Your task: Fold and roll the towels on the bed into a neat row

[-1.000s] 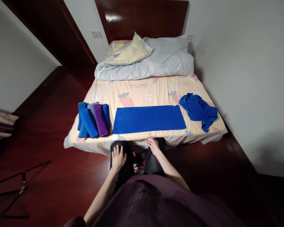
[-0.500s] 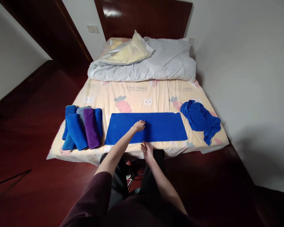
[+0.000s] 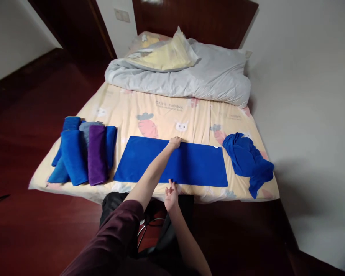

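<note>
A blue towel lies flat as a long rectangle across the near part of the bed, a small white tag at its far right edge. My left hand reaches across it to the middle of the far edge, its fingers closed together over that edge. At the near edge, my right hand has its palm turned up and its fingers apart, the fingertips at the towel's border. Whether they press on the cloth I cannot tell.
Several rolled towels, among them a purple one, are piled on the bed's left side. On the right lies a crumpled blue cloth. A grey quilt and a yellow pillow rest by the headboard.
My left hand has moved from the towel's middle to its far edge. My right hand has shifted slightly left along the near edge. The view has tilted a little.
</note>
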The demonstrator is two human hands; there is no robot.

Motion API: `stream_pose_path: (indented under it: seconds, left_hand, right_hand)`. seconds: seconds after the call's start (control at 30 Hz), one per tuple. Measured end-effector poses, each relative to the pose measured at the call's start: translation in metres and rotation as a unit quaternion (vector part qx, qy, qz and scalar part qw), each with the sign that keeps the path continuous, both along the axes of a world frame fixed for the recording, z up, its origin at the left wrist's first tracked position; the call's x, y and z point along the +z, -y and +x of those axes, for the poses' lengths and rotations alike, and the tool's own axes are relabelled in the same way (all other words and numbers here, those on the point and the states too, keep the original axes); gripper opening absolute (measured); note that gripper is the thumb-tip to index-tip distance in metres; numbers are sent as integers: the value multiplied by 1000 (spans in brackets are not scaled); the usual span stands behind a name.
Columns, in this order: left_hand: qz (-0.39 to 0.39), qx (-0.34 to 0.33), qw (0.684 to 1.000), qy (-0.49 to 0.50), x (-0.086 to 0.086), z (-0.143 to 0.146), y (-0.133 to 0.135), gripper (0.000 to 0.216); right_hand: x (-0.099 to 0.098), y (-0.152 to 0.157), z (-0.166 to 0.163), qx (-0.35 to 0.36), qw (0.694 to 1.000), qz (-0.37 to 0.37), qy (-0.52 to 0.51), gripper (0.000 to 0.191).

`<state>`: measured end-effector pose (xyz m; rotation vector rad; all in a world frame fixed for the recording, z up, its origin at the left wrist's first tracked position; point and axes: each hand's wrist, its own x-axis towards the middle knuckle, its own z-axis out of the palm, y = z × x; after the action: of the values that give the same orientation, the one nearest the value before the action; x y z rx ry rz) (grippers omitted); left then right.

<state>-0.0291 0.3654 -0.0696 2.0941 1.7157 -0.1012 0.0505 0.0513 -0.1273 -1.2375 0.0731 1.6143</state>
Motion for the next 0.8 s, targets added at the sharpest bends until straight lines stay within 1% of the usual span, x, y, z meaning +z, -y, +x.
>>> stream_pose_path:
  seconds: [0.2,0.33,0.47,0.6,0.7,0.8]
  left_hand:
    - [-17,20,1000,8,3,4,-11,35]
    - [-21,29,999,17,3,5,-13,34]
    - [-26,42,998,31,4,4,-15,35]
    - [-23,47,998,47,6,0,-16,34]
    - [-14,49,997,59,7,-3,-15,34]
    - [-2,53,996,69,9,-4,-12,37]
  right_hand:
    - [6,-5,1,16,999,21,28,28]
    - [7,-6,1,30,999,14,37,29]
    - [5,-4,2,40,998,12,41,28]
    - [-1,1,7,67,996,14,63,34]
    - [-3,5,10,57,997,14,50,38]
    - [-1,8,11,52,998,13,28,38]
